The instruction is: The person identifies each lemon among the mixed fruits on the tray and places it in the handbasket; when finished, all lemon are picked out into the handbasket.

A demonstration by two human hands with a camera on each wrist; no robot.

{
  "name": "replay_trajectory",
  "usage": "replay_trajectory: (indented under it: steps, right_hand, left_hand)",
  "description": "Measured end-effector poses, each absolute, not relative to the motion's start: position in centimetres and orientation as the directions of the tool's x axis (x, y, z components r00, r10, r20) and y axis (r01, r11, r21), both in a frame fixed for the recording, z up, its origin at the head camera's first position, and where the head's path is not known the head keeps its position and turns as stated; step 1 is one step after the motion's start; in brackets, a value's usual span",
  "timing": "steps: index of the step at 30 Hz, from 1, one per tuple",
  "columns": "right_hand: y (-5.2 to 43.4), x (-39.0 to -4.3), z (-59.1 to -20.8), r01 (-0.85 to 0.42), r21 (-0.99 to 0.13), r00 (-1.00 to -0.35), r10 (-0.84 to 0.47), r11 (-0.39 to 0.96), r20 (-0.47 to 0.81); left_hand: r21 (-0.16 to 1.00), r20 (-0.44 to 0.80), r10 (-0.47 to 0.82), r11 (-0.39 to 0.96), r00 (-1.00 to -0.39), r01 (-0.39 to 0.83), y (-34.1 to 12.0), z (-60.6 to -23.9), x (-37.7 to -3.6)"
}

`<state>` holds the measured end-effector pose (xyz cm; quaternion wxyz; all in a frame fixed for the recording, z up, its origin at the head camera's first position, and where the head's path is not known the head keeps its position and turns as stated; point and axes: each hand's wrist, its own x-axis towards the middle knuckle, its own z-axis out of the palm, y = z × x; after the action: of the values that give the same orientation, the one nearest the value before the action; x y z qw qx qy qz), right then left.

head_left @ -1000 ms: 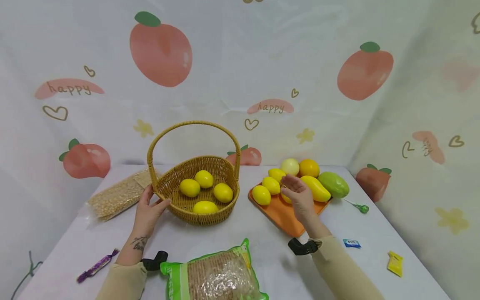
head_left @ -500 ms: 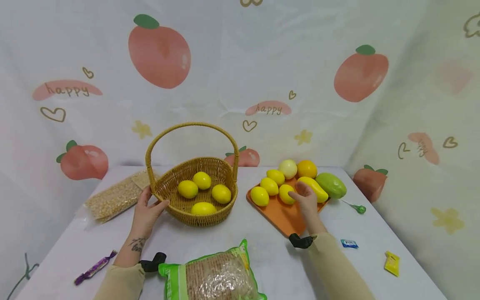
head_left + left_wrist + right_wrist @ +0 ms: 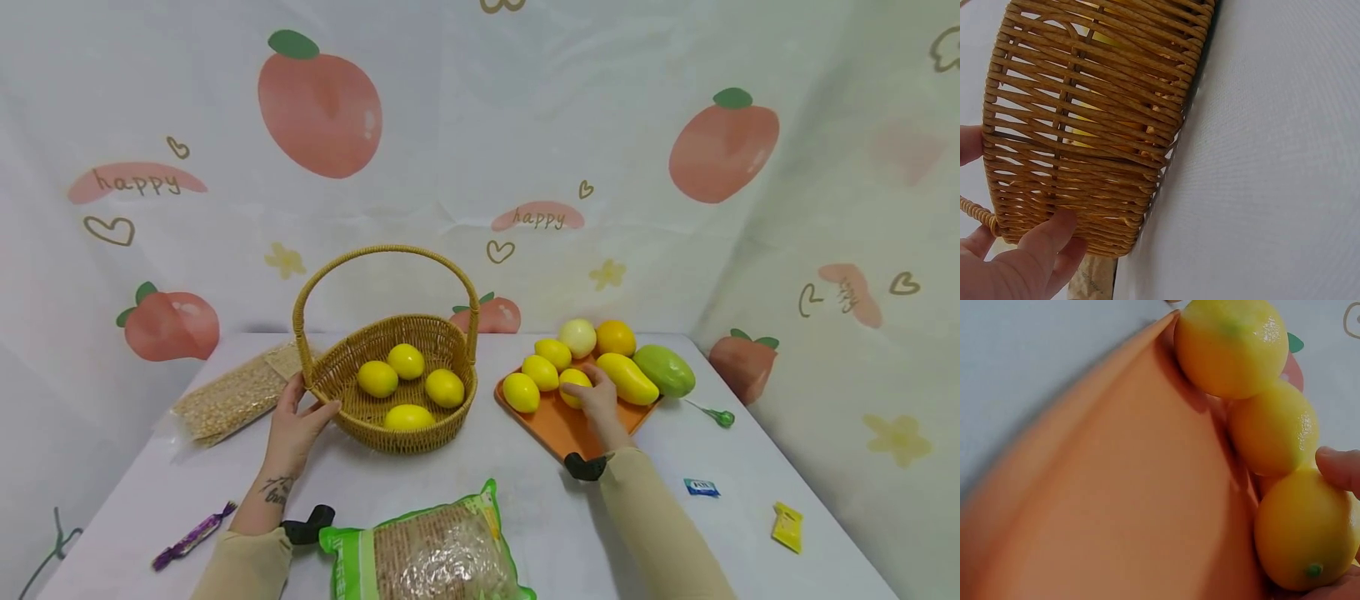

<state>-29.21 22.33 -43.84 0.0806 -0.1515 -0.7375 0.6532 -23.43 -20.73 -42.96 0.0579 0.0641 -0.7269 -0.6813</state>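
Note:
My left hand (image 3: 295, 429) grips the left side of a wicker basket (image 3: 442, 433) with a tall arched handle. In the left wrist view its fingers (image 3: 1047, 240) lie against the woven wall (image 3: 1104, 112). Several lemons (image 3: 377, 379) rest inside the basket. My right hand (image 3: 602, 407) is over the orange tray (image 3: 546, 423), with thumb and fingers on both sides of a lemon (image 3: 1304, 531). That lemon sits on the tray beside more lemons (image 3: 521, 392). Part of the right hand lies outside the right wrist view.
A yellow mango (image 3: 628, 379), a green papaya-like fruit (image 3: 664, 371), an orange (image 3: 616, 337) and a pale round fruit (image 3: 578, 338) crowd the tray's back. A bag of grain (image 3: 435, 550) lies in front, another bag (image 3: 232, 396) behind left. Wrapped sweets (image 3: 787, 527) lie right.
My right hand first drew back to the right, uncovering the lemon, then moved left and closed its fingers about it. The left hand stays on the basket.

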Motion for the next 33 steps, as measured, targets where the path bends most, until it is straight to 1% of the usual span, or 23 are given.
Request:
replay_trajectory:
  steps: [8,14,19,26,29,33]
  right_hand:
    - [22.8,-28.8,-43.5,0.150,-0.986,-0.938,0.325,0.073,-0.118]
    - [22.4,-27.5,-41.2,0.130,-0.991,-0.965,0.235,0.043,-0.117]
    - [21.0,-26.7,-39.5,0.057,-0.998,-0.987,0.149,0.018,-0.053]
    - [16.1,-25.8,-36.8,-0.049,-0.997,-0.998,-0.044,-0.058,0.051]
    - [13.1,-25.7,-35.7,-0.089,-0.991,-0.987,-0.129,-0.096,0.101]
    - [8.9,-26.4,-34.7,-0.140,-0.984,-0.958,-0.237,-0.114,0.163]
  left_hand:
    - [0.998,-0.012,-0.172,0.054,-0.985,-0.022,-20.8,-43.1,-23.5]
    - [0.999,-0.011,-0.175,0.048,-0.985,-0.019,-20.8,-43.2,-23.6]
    - [0.998,-0.012,-0.177,0.051,-0.984,-0.021,-20.7,-43.1,-23.6]
    - [0.998,-0.002,-0.175,0.059,-0.985,-0.012,-20.7,-43.1,-23.6]
    - [0.999,0.012,-0.169,0.053,-0.986,0.003,-20.7,-43.1,-23.6]
    - [0.999,0.021,-0.162,0.048,-0.986,0.014,-20.7,-43.0,-23.4]
